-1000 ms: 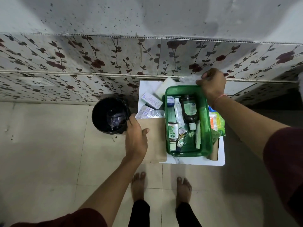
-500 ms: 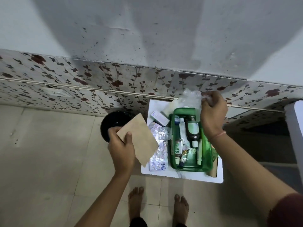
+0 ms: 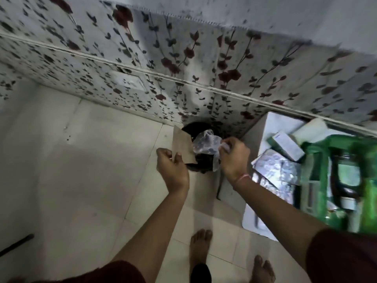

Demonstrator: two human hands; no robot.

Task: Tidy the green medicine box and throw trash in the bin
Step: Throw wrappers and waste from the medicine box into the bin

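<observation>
My left hand (image 3: 172, 167) grips a brown paper envelope (image 3: 182, 147) by its lower corner and holds it over the left rim of the black bin (image 3: 201, 163). My right hand (image 3: 234, 156) is closed on a crumpled clear plastic bag (image 3: 206, 144), which hangs directly over the bin's mouth. The green medicine box (image 3: 344, 176) stands at the right on a small white table (image 3: 254, 216), with a dark bottle and other medicines inside, blurred by motion.
Blister packs (image 3: 279, 170) and a small carton (image 3: 288, 146) lie on the table left of the box. A flowered wall panel (image 3: 183, 64) runs behind the bin. My bare feet (image 3: 201, 248) stand on pale floor tiles. A dark rod (image 3: 16, 245) lies at lower left.
Both hands swung left from the table to the bin, carrying the envelope and the plastic bag. The view turned left, so the green box now sits at the right edge.
</observation>
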